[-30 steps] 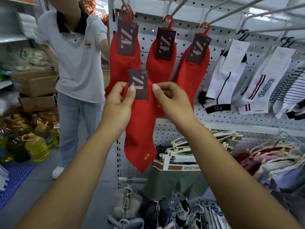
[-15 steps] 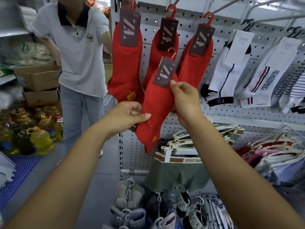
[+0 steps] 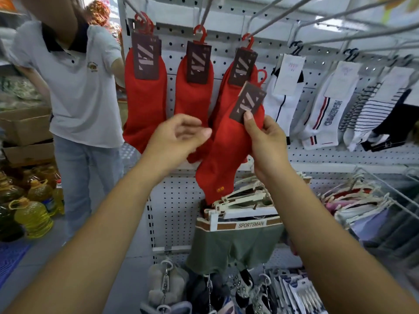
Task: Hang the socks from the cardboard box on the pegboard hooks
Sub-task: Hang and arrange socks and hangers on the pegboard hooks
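Well out to the left of the left hand, yellow oil bottles [image 3: 34, 219] are standing on the floor below stacked cardboard boxes [image 3: 25, 125]. A person in a white polo shirt [image 3: 79, 87] is standing nearer, just left of the pegboard [image 3: 176, 200]. Above the left hand, three hung red socks [image 3: 195, 94] are dangling side by side from the metal pegboard hooks [image 3: 205, 14], each with a brown card on top.

The left hand [image 3: 179, 137] is hovering in front of their lower ends with its fingers loosely curled and gripping nothing. It is blurred, so whether its fingertips are touching the sock beside it cannot be told.

Between the two hands the held red sock pair [image 3: 226, 159] is hanging at a tilt, with its toe end low toward the left. Its brown card label [image 3: 248, 103] is rising up to the right, overlapping the rightmost hung pair. Its red plastic hanger [image 3: 261, 75] is sitting lower than that pair's hook, not on it.

The right hand [image 3: 267, 141] is pinching this pair, with the thumb pressing on the card's lower edge and the fingers curling behind the fabric.

Below both hands, olive green SPORTSMAN briefs [image 3: 233, 245] are hanging on the pegboard. To the right of the right hand, white sports socks [image 3: 285, 96] and then striped socks [image 3: 374, 114] are hanging in a row
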Demonstrator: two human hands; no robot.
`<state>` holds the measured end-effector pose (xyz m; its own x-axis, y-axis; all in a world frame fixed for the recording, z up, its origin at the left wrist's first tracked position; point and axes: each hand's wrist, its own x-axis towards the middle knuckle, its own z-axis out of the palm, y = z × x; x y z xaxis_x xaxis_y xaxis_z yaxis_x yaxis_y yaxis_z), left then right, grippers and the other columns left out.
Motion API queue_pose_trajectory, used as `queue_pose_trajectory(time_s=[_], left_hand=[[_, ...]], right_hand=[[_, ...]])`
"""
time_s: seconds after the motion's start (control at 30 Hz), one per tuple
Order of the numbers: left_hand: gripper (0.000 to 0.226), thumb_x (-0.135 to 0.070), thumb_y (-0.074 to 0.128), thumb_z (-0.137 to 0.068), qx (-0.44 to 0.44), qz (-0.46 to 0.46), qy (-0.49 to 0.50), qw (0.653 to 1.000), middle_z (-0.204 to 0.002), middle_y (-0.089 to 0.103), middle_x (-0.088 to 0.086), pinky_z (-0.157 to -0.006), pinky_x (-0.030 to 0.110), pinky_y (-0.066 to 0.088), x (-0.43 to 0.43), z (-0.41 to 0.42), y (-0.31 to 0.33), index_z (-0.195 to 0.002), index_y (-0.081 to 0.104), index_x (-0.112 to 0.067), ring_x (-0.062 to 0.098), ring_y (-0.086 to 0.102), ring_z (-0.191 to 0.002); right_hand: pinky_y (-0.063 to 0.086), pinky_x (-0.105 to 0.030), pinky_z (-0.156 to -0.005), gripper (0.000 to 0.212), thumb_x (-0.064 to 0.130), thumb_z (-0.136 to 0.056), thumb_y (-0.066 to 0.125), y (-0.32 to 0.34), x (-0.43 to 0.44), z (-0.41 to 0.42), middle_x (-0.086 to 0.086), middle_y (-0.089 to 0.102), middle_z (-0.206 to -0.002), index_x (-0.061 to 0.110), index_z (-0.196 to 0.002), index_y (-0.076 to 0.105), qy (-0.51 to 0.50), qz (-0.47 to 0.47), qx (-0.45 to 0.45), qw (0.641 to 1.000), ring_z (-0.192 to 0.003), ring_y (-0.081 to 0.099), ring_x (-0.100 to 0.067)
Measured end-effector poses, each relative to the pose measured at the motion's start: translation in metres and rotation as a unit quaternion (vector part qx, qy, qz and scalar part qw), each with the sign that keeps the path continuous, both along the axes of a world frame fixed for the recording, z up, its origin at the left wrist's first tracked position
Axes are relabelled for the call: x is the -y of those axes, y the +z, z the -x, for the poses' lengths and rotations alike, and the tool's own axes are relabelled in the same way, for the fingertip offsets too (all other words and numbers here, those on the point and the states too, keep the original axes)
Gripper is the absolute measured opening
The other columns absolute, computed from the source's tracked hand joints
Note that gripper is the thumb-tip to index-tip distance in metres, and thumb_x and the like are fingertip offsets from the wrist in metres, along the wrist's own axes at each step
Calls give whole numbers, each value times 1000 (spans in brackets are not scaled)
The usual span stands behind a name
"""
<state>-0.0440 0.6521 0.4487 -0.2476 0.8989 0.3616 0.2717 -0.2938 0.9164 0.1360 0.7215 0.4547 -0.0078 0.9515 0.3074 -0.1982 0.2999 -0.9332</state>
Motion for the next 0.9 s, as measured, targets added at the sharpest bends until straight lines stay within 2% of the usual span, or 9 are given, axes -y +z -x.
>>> queue_pose_trajectory(time_s=[0.03,0.13,0.23,0.3,0.4,0.5,0.63,0.77,0.9], left_hand=[[35,-29,80,-87,18,-50,41,998,-101,76,-7,-83,23,59,-7,-6,11,-116,66,-18,3,72,-94],[50,-33,80,-84,15,-159,148,976,-123,66,-5,-91,16,51,-30,-19,47,-125,57,-17,2,64,-108],[54,-33,76,-85,-9,-202,171,964,-131,60,-2,-102,29,50,-51,-32,72,-131,55,-16,4,58,-117],[52,-34,73,-86,-22,-222,170,960,-131,60,-1,-103,30,49,-59,-40,80,-132,55,-18,6,57,-118],[45,-36,69,-89,-47,-231,163,958,-131,62,-7,-103,28,47,-66,-48,84,-131,59,-24,3,56,-120],[31,-35,68,-91,-72,-223,149,961,-119,67,-10,-101,31,48,-68,-55,81,-119,67,-21,-3,58,-107],[41,-28,72,-90,-28,-243,185,952,-126,58,-1,-103,35,47,-67,-58,71,-125,58,-12,9,56,-118],[56,-23,71,-90,-9,-251,202,947,-138,50,7,-108,29,41,-65,-49,77,-138,46,-7,10,49,-125],[56,-24,69,-93,-45,-268,195,942,-138,54,4,-107,20,39,-67,-43,89,-141,46,-8,10,49,-128]], right_hand=[[55,-51,-83,37,31,-95,69,7,-5,-7,-35,63,-116,-4,-106,63,-15,-6,2,1000,-86,59,-24],[61,-34,-70,15,29,-95,69,32,-18,-21,-8,76,-96,14,-99,69,-35,-26,22,999,-83,72,-15],[62,-41,-82,24,28,-94,70,54,-27,-25,-15,75,-103,7,-105,70,-42,-47,56,996,-91,73,-21],[60,-45,-88,30,26,-94,70,68,-31,-25,-19,74,-106,1,-110,69,-38,-57,64,996,-98,73,-29],[59,-47,-90,27,22,-94,71,83,-39,-21,-20,74,-106,-1,-109,69,-35,-66,79,994,-102,72,-32],[60,-45,-87,22,19,-93,72,88,-43,-18,-18,75,-103,1,-105,71,-27,-71,106,991,-98,73,-31],[61,-44,-86,22,19,-93,71,85,-46,-18,-17,75,-103,1,-106,71,-10,-63,130,989,-98,73,-30],[62,-39,-82,15,22,-93,72,85,-49,-19,-13,76,-103,9,-101,72,-21,-55,147,987,-97,73,-27],[62,-35,-82,14,23,-93,72,87,-51,-19,-7,76,-102,13,-103,72,-22,-51,151,987,-94,74,-21]])
